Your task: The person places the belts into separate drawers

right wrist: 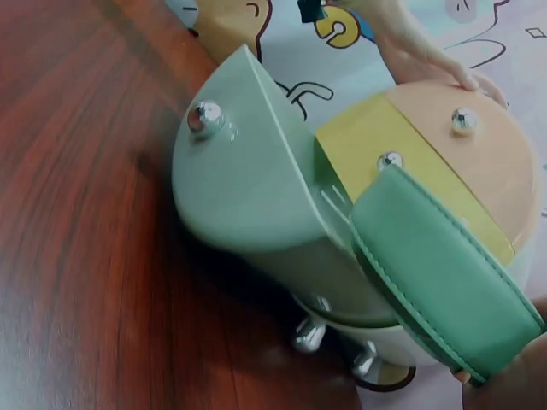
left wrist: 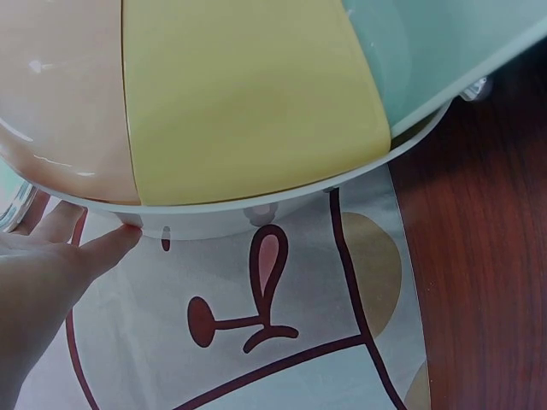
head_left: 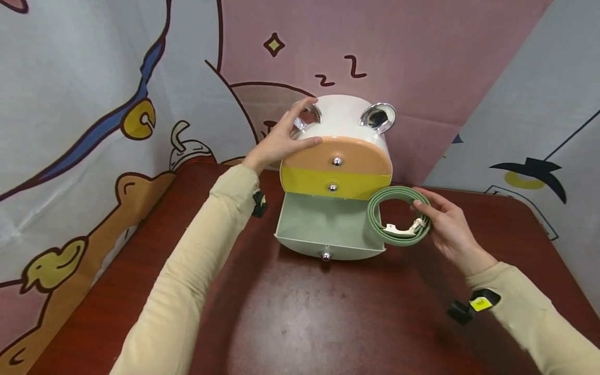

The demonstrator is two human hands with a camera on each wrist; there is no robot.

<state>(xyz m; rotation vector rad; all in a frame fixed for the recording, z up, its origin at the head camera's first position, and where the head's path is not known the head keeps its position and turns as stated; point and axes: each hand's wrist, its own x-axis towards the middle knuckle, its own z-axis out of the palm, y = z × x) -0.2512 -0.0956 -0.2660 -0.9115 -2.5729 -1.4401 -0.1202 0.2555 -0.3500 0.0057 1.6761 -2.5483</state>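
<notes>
A rounded white storage box [head_left: 344,112] with two silver ears stands at the back of the table. Its orange drawer [head_left: 309,156] and yellow drawer [head_left: 304,179] are closed, while the green bottom drawer [head_left: 309,221] is pulled out. My left hand [head_left: 278,138] rests on the box's upper left side by one ear, thumb and fingers spread. Between thumb and fingers, my right hand [head_left: 447,224] pinches a coiled green belt [head_left: 375,221] with a gold buckle. The coil is held at the right edge of the pulled-out drawer, overlapping it in the head view.
The box stands on a dark red wooden table [head_left: 290,317]. Behind and beside the table hangs a cartoon-printed cloth [head_left: 403,47]. Short silver feet [right wrist: 309,335] hold the box up, and a round silver knob [head_left: 326,255] juts from the green drawer's front.
</notes>
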